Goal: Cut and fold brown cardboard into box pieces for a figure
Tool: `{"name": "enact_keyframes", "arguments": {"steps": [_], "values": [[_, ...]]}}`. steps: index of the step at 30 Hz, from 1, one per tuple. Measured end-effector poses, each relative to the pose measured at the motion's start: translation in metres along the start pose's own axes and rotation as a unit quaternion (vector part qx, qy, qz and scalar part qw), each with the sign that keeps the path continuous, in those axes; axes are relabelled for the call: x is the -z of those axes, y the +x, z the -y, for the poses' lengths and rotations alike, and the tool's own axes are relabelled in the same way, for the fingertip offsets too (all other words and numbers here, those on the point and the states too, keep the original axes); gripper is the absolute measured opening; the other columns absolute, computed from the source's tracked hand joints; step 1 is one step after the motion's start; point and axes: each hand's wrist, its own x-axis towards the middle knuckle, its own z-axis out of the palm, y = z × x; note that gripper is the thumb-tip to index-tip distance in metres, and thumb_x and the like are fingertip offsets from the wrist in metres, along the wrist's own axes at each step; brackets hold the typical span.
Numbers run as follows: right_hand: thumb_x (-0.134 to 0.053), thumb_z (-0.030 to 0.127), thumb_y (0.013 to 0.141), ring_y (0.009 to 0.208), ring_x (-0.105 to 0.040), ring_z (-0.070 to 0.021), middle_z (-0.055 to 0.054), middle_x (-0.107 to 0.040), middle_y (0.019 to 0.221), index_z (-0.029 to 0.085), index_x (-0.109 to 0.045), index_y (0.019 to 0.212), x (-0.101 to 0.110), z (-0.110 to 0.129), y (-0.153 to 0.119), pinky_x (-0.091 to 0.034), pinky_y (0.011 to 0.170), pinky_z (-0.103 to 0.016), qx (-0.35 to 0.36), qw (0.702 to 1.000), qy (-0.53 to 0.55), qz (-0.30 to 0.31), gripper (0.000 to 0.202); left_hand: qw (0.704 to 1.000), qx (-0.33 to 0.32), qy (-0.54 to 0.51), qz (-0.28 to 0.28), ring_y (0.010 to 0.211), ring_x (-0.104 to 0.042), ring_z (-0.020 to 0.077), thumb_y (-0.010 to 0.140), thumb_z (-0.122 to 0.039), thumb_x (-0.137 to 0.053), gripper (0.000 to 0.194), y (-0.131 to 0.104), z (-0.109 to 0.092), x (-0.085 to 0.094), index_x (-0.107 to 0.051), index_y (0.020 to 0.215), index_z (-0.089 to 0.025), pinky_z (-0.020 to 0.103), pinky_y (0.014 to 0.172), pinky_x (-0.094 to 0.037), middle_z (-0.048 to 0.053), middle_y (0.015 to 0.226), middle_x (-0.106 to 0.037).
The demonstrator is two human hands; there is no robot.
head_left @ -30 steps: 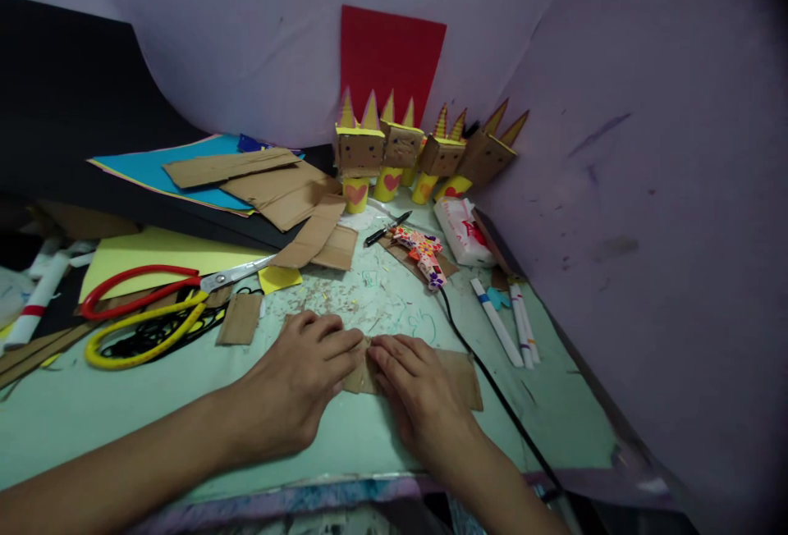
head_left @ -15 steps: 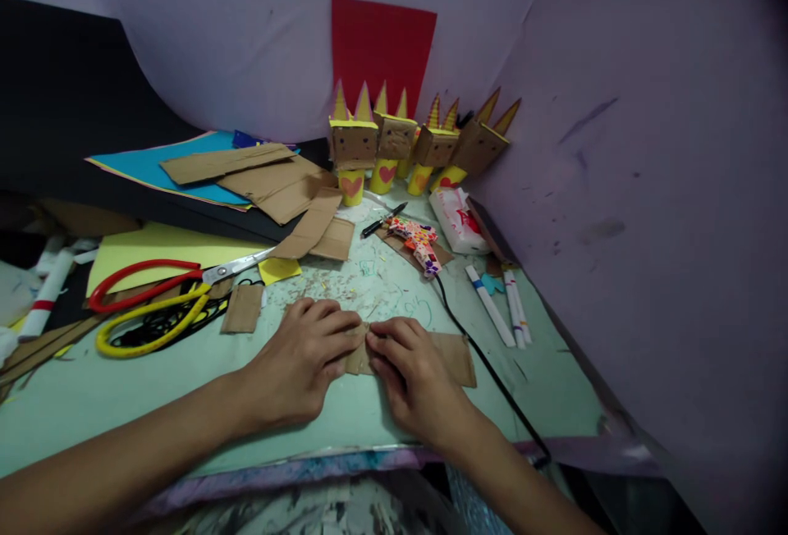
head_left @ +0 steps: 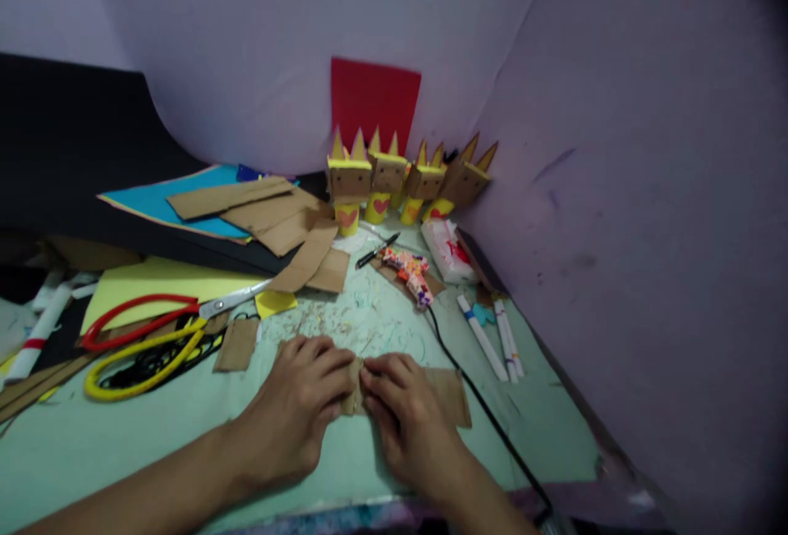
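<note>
A strip of brown cardboard (head_left: 448,395) lies flat on the pale green tabletop (head_left: 529,436) near its front edge. My left hand (head_left: 301,404) rests over the strip's left part, its fingers bent and pressed together on it. Close beside it, my right hand (head_left: 410,420) pinches the cardboard near its middle with curled fingers. The strip shows between the two hands and sticks out to the right of my right hand. Both palms hide much of it.
Scissors (head_left: 144,346) and cardboard scraps (head_left: 237,345) lie left. Cardboard figures with yellow horns (head_left: 350,182) stand behind, before a red sheet (head_left: 374,104). A patterned glue gun (head_left: 410,272) with a black cord (head_left: 492,412) and markers (head_left: 483,338) are right.
The camera view has tilted up, so the table and everything on it appear lower. Both hands keep their places on the cardboard strip.
</note>
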Motion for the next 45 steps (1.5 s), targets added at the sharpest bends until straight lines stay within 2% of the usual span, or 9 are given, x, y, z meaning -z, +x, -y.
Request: {"name": "enact_keyframes", "arguments": {"steps": [3, 5, 11, 16, 20, 24, 30, 35, 45], "values": [[-0.047, 0.002, 0.080, 0.095, -0.051, -0.0203, -0.008, -0.060, 0.101, 0.019, -0.060, 0.101, -0.003, -0.002, 0.000, -0.048, 0.081, -0.037, -0.001, 1.000, 0.009, -0.006, 0.030, 0.998, -0.029, -0.006, -0.061, 0.094, -0.046, 0.0249, 0.072, -0.004, -0.045, 0.019, -0.001, -0.001, -0.005, -0.057, 0.075, -0.019, 0.043, 0.080, -0.032, 0.006, 0.096, -0.059], [-0.048, 0.001, 0.080, 0.093, -0.052, -0.0200, -0.008, -0.061, 0.099, 0.018, -0.060, 0.096, -0.004, -0.003, 0.001, -0.048, 0.080, -0.036, 0.013, 1.000, 0.012, -0.024, 0.027, 0.997, -0.037, -0.008, -0.070, 0.084, -0.047, 0.0219, 0.073, -0.006, -0.046, 0.016, -0.001, -0.001, -0.007, -0.055, 0.069, -0.018, 0.040, 0.075, -0.032, 0.005, 0.082, -0.057], [-0.050, -0.001, 0.075, 0.089, -0.053, -0.0199, -0.008, -0.061, 0.092, 0.017, -0.057, 0.082, -0.005, -0.005, 0.001, -0.047, 0.076, -0.035, 0.003, 0.998, 0.040, -0.046, 0.021, 0.995, 0.047, -0.078, -0.028, 0.074, -0.047, 0.0162, 0.071, -0.004, -0.048, 0.019, 0.009, 0.001, -0.007, -0.045, 0.055, -0.015, 0.033, 0.069, -0.030, 0.000, 0.066, -0.051], [-0.050, -0.001, 0.074, 0.091, -0.052, -0.0198, -0.007, -0.060, 0.094, 0.018, -0.055, 0.081, -0.004, -0.005, 0.002, -0.046, 0.077, -0.035, -0.012, 0.997, 0.057, -0.045, 0.021, 0.987, 0.142, -0.078, 0.015, 0.074, -0.045, 0.0159, 0.062, 0.000, -0.050, 0.020, 0.018, -0.002, -0.007, -0.040, 0.053, -0.015, 0.032, 0.070, -0.030, -0.001, 0.063, -0.048], [-0.049, -0.001, 0.075, 0.091, -0.052, -0.0200, -0.008, -0.060, 0.094, 0.017, -0.056, 0.081, -0.004, -0.004, 0.002, -0.046, 0.077, -0.035, -0.019, 0.997, 0.058, -0.038, 0.020, 0.984, 0.165, -0.046, 0.047, 0.076, -0.044, 0.0177, 0.061, 0.001, -0.049, 0.020, 0.023, -0.008, -0.007, -0.040, 0.055, -0.016, 0.033, 0.069, -0.030, 0.000, 0.067, -0.049], [-0.049, 0.001, 0.076, 0.090, -0.052, -0.0201, -0.008, -0.061, 0.095, 0.017, -0.058, 0.083, -0.004, -0.003, 0.002, -0.047, 0.076, -0.035, -0.005, 0.998, 0.048, -0.047, 0.020, 0.986, 0.163, -0.013, 0.043, 0.077, -0.044, 0.0197, 0.061, 0.000, -0.050, 0.019, 0.023, -0.009, -0.007, -0.042, 0.056, -0.017, 0.034, 0.067, -0.030, 0.001, 0.070, -0.049], [-0.052, 0.003, 0.076, 0.093, -0.052, -0.0209, -0.009, -0.061, 0.096, 0.018, -0.060, 0.085, -0.003, -0.005, -0.001, -0.048, 0.078, -0.037, -0.003, 0.998, 0.034, -0.054, 0.020, 0.990, 0.101, -0.081, 0.054, 0.077, -0.047, 0.0179, 0.067, -0.004, -0.051, 0.018, 0.019, -0.001, 0.000, -0.046, 0.055, -0.017, 0.032, 0.068, -0.035, 0.000, 0.068, -0.050], [-0.053, 0.005, 0.077, 0.093, -0.053, -0.0214, -0.011, -0.062, 0.096, 0.016, -0.061, 0.084, -0.002, -0.005, 0.000, -0.047, 0.079, -0.038, -0.002, 0.998, 0.029, -0.054, 0.016, 0.992, 0.105, -0.058, 0.030, 0.077, -0.047, 0.0184, 0.065, -0.001, -0.053, 0.019, 0.020, -0.002, 0.000, -0.049, 0.056, -0.016, 0.032, 0.068, -0.035, 0.001, 0.068, -0.051], [-0.053, 0.005, 0.076, 0.093, -0.054, -0.0213, -0.010, -0.063, 0.095, 0.017, -0.062, 0.084, -0.002, -0.005, 0.000, -0.048, 0.079, -0.039, -0.003, 0.998, 0.021, -0.060, 0.017, 0.993, 0.104, 0.020, 0.044, 0.079, -0.046, 0.0213, 0.062, -0.002, -0.055, 0.017, 0.021, -0.012, -0.003, -0.048, 0.056, -0.017, 0.036, 0.070, -0.035, 0.002, 0.070, -0.052]]}}
